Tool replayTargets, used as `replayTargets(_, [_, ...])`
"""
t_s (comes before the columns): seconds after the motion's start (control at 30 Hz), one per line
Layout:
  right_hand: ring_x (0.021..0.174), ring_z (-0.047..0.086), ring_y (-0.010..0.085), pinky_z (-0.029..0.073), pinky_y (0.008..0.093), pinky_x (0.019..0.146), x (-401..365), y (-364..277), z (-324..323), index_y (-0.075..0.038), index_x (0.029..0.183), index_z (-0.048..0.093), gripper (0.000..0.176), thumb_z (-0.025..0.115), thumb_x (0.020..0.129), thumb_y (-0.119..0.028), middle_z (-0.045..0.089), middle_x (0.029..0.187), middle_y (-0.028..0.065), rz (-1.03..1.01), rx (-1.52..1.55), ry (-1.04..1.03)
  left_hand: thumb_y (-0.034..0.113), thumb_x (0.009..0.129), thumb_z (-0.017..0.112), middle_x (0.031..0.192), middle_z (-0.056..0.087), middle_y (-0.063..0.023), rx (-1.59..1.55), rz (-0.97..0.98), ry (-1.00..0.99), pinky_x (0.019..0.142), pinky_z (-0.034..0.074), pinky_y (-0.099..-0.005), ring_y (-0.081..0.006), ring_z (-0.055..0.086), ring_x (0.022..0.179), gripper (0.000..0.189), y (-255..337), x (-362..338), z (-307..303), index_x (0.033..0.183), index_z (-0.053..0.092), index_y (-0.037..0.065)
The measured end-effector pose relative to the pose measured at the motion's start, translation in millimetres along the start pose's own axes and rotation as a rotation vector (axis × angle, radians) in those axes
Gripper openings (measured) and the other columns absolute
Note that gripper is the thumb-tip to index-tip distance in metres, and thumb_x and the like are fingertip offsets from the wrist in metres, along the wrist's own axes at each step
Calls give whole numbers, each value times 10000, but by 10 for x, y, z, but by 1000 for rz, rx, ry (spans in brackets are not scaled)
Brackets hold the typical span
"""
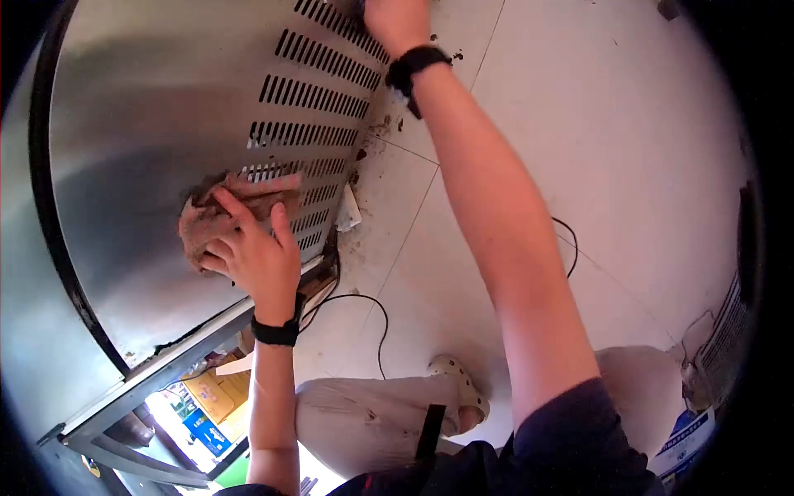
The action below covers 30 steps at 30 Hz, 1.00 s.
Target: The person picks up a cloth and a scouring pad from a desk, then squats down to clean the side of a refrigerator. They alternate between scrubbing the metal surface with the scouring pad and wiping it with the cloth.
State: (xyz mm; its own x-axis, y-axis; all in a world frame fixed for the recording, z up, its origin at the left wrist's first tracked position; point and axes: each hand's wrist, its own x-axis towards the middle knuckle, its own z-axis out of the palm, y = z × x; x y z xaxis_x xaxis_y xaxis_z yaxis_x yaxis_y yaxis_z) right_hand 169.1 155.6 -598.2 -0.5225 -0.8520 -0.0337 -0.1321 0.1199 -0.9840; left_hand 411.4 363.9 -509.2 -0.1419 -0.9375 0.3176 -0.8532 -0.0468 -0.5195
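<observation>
In the head view, my left hand [263, 256] presses a dirty brownish-pink rag [207, 231] against a stainless steel panel [149, 124]. Its fingers are partly spread over the rag and hold it in place beside the rows of vent slots [318, 107]. My right hand [399, 25] reaches to the top edge of the picture, close to the far end of the slotted part. Its fingers are mostly cut off or hidden, so I cannot see whether it holds anything. Both wrists wear black bands.
Dirt and crumbs lie on the pale tiled floor [463, 190] along the panel's base, with a white scrap [349, 210] there. A black cable [385, 318] curls across the tiles. A metal frame [149, 405] and coloured boxes [211, 405] stand at lower left. My bent knee [356, 417] is near.
</observation>
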Motion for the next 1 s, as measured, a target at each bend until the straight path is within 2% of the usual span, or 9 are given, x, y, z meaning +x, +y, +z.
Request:
replayTargets(0.07, [1012,614,454,517,538,848,-428,197,349,29,1178,560,365,526,987,-280,611,1108,284,-130,30,224,561,992,408,1459,372,-387,-8,-16,8,1069,169,-708,-586,303,1344,813,37,21,13,1593,130,88])
replayTargets(0.17, [1083,575,438,491,503,941,-2100,234,623,45,1328,481,466,591,939,-189,504,1241,270,-78,-10,-89,530,1000,410,1453,389,-370,-1,-6,26,1074,163,-697,-575,313,1342,785,131,126,25,1593,141,93])
replayTargets(0.27, [1093,566,442,487,500,945,-2484,250,577,47,1325,481,465,590,939,-189,508,1241,264,-65,-60,-216,480,1007,424,1437,425,-339,-22,32,-10,1086,169,-669,-549,337,1336,742,128,95,-23,1591,172,98])
replayTargets(0.33, [1072,571,454,487,509,923,-1772,287,692,76,1298,475,463,540,976,-251,556,1163,279,-1,-41,132,429,1008,454,1415,476,-281,-9,69,5,1094,218,-606,-493,377,1328,685,73,68,-57,1585,242,125])
replayTargets(0.43, [1032,574,485,479,537,888,-558,504,361,96,1190,506,411,451,1032,-279,571,1113,317,-12,23,141,437,1004,463,1386,508,-253,-32,111,-37,1065,270,-573,-463,435,1272,667,-51,-37,-89,1579,278,156])
replayTargets(0.67, [1209,517,458,434,500,1026,-3022,663,859,92,1336,448,466,473,1028,-256,532,1251,320,154,63,-222,415,959,533,1272,581,-169,5,117,-6,993,349,-519,-381,523,1135,642,-44,-56,-162,1532,393,161])
replayTargets(0.8, [1024,604,454,485,527,865,-1915,733,745,86,1168,512,377,478,1027,-261,601,1057,305,333,-2,-42,414,960,531,1299,564,-176,-52,208,131,1023,332,-524,-381,513,1157,643,-216,-242,-177,1535,388,164])
replayTargets(0.87, [941,621,469,491,533,794,-1206,862,428,85,1087,526,371,472,1028,-276,618,982,317,382,86,-107,416,962,527,1323,546,-173,-3,152,-101,1046,314,-531,-383,498,1181,644,-356,-388,-219,1539,380,169])
replayTargets(1.0, [1105,582,485,477,513,920,-1988,1143,880,119,1255,475,450,434,1037,-273,581,1194,359,156,-10,33,420,967,520,1327,544,-167,-64,181,4,1042,311,-536,-383,497,1177,640,-434,-455,-194,1542,374,179])
